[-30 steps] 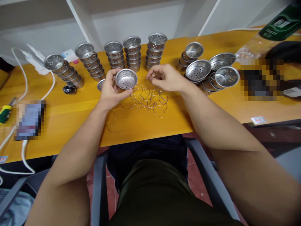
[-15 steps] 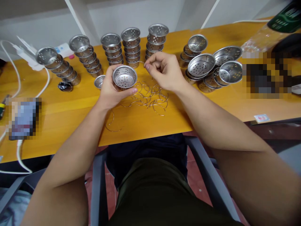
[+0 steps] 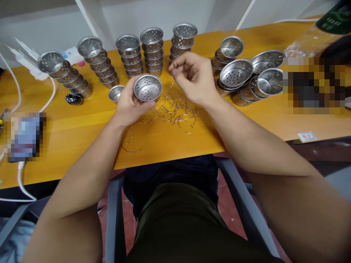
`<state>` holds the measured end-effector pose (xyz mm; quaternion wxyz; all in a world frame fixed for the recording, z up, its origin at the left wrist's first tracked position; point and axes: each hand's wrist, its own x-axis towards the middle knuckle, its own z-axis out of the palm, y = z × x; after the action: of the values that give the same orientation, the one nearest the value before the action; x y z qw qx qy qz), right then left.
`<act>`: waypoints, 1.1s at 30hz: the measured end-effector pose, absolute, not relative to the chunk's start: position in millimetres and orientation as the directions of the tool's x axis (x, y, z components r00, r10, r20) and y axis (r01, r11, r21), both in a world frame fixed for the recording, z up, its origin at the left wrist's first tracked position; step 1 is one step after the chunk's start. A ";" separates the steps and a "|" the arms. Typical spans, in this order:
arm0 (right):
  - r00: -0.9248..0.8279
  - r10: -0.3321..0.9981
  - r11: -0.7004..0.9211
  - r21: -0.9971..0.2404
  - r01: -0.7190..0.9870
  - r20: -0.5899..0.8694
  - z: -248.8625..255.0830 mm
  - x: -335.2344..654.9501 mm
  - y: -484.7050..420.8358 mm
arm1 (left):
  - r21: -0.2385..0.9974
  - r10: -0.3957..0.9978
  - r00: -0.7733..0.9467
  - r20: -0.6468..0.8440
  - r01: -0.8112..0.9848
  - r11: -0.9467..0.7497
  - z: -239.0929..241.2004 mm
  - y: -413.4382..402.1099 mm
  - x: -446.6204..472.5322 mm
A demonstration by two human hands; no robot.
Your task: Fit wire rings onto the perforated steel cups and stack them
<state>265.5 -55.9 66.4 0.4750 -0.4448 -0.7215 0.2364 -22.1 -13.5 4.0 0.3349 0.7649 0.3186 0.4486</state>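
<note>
My left hand (image 3: 128, 106) is wrapped round a small perforated metal strainer cup (image 3: 148, 88), its open mouth tilted up towards me. To the right of the cup, my right hand (image 3: 194, 78) is closed in a pinch. A thin curved wire (image 3: 172, 85) shows just below those fingertips, apart from the cup; its upper end is hidden by the fingers. Under both hands lies a loose tangle of curved wires (image 3: 175, 114). One more bent wire (image 3: 130, 140) rests near my left forearm. Beside my left hand sits another small metal cup (image 3: 115, 94).
Stacks of perforated cups (image 3: 127, 49) line the back of the wooden table (image 3: 90, 146). Leaning stacks (image 3: 237, 76) of strainers stand at the right, near a plastic bottle (image 3: 309, 40). On the left are a phone (image 3: 26, 137) with a white cable and a small black object (image 3: 74, 99).
My right hand has shifted slightly up, and the wire now points downward instead of left towards the cup. The cup in my left hand has moved slightly right. The view has tilted a little.
</note>
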 end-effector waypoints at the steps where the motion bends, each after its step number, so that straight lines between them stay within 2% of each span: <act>1: -0.157 0.854 0.514 -0.754 0.409 0.497 65.5 265.0 -55.0 | 0.794 0.777 0.398 0.488 0.167 -0.585 0.5 -11.0 -22.7; 6: -0.089 0.718 0.675 -0.659 0.333 0.691 52.0 263.2 -38.5 | 0.778 0.728 0.405 0.553 0.063 -0.625 -15.5 -0.9 -22.0; 10: -0.119 0.749 0.658 -0.711 0.248 0.652 45.4 267.3 -28.7 | 0.761 0.723 0.404 0.560 0.094 -0.642 -18.4 0.4 -19.3; 17: -0.169 0.731 0.681 -0.690 0.246 0.661 51.3 263.6 -42.5 | 0.731 0.678 0.449 0.582 0.077 -0.678 -22.1 3.2 -19.5; 21: -0.240 0.763 0.647 -0.708 0.284 0.601 48.4 255.4 -49.4 | 0.697 0.644 0.477 0.598 0.088 -0.712 -20.9 -1.9 -16.0; 26: -0.259 0.783 0.622 -0.712 0.325 0.566 44.8 252.5 -50.3 | 0.724 0.668 0.500 0.551 0.111 -0.681 -14.8 -11.8 -8.8; 33: -0.246 0.794 0.608 -0.729 0.314 0.557 41.5 248.6 -49.6 | 0.648 0.566 0.515 0.643 0.028 -0.761 -14.3 -10.9 -8.5</act>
<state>248.6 -49.6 41.5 0.4909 -0.3690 -0.7505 0.2442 -8.5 -10.9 -14.3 0.2941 0.8191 0.1814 0.4578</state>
